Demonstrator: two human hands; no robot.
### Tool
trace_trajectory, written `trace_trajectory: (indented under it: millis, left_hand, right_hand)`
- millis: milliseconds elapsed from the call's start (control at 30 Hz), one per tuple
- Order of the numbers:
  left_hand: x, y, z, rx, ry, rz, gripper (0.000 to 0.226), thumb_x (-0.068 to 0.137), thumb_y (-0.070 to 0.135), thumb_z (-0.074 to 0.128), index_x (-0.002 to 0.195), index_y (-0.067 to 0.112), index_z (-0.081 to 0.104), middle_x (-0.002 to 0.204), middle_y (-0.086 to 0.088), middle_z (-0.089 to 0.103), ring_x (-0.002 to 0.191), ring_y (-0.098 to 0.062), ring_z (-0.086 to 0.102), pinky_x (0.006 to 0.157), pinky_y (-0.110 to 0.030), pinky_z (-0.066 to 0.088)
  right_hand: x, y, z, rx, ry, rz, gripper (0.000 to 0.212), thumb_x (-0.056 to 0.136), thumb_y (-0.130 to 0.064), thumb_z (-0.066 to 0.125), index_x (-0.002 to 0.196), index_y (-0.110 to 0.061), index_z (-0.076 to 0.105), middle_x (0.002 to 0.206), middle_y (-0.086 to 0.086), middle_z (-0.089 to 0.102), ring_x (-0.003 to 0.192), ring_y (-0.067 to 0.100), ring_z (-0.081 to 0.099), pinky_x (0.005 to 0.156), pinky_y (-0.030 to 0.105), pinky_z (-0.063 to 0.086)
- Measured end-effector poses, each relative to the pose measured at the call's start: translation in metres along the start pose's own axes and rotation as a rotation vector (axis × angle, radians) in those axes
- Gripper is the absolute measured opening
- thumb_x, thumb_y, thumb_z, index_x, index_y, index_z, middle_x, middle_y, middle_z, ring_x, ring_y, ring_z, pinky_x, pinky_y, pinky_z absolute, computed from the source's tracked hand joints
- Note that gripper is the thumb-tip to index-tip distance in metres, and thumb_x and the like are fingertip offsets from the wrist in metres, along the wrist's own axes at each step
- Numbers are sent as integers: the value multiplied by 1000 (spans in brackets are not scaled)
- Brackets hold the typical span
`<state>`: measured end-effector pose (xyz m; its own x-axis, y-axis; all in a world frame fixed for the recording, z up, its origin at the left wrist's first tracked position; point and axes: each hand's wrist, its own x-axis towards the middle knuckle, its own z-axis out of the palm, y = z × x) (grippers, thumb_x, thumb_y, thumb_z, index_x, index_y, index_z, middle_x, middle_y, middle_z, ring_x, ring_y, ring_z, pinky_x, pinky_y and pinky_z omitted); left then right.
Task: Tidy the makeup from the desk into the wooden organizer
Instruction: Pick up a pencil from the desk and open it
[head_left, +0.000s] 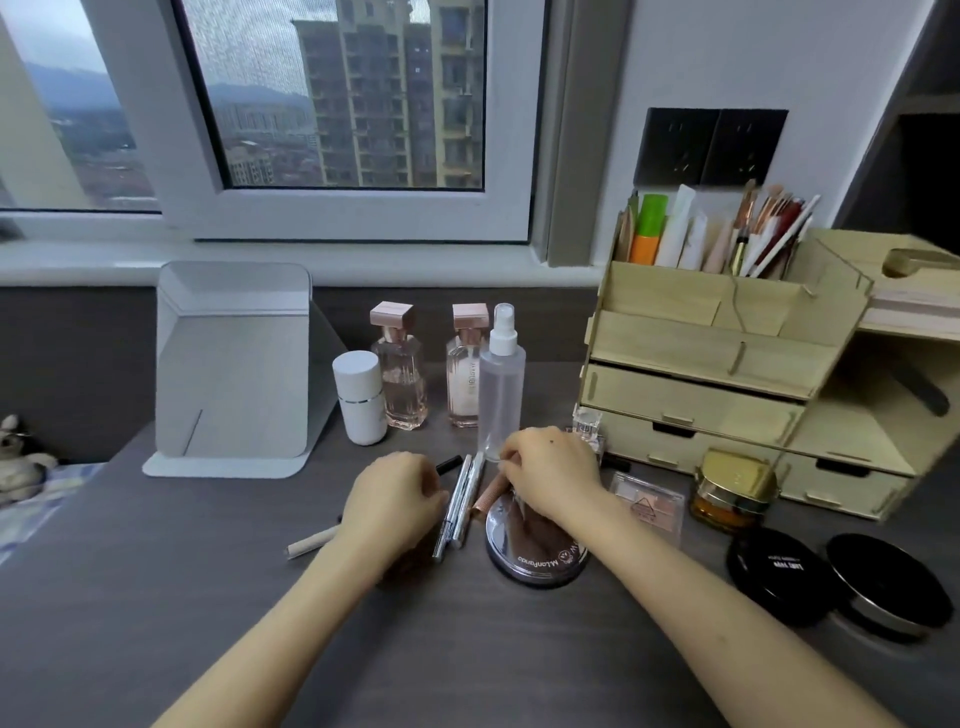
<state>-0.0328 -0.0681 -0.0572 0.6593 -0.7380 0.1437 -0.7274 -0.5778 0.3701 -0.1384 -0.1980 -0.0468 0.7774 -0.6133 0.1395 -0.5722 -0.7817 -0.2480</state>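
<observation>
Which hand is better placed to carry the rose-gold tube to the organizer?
Right. The right hand already touches the rose-gold tube and lies nearer the wooden organizer; the left hand rests farther away, by the silver pens.

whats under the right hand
The right hand covers the far part of a round compact and the end of a rose-gold tube. Whether its fingers grip the tube is hidden.

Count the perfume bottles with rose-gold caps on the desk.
2. One perfume bottle stands right of the white bottle; the other perfume bottle is partly behind the clear spray bottle. More could be hidden.
</observation>
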Motion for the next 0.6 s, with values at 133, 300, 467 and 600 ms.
trace_trajectory:
  millis: [133,300,467,600]
  left_hand:
    - [17,-8,3,141,-30,-11,26,81,27,57,105,16,60,109,-8,59,103,-29,55,79,-33,44]
    - [28,-37,-9,141,-137,-53,18,81,20,55,96,14,63,109,-10,65,103,-31,59,85,-39,51]
    - [47,-40,-19,190,-320,70,21,83,21,59,95,5,68,100,-13,69,94,-30,61,81,-37,52]
    - [53,-36,-26,314,-462,140,20,86,18,54,90,0,62,91,-15,61,81,-28,53,74,-36,46]
  right_hand:
    - [4,-2,5,6,-87,33,24,91,-34,50,103,-23,68,111,5,68,108,30,58,82,33,45]
    - [2,-10,5,-66,81,-43,26,93,-29,46,103,-18,68,105,8,67,100,32,60,79,34,46]
    - [5,-35,7,2,58,-139,24,90,-34,55,97,-18,71,99,4,70,96,28,62,77,33,49]
    - [7,-48,14,62,18,-113,20,88,-36,56,90,-20,69,94,4,71,96,27,62,79,36,51]
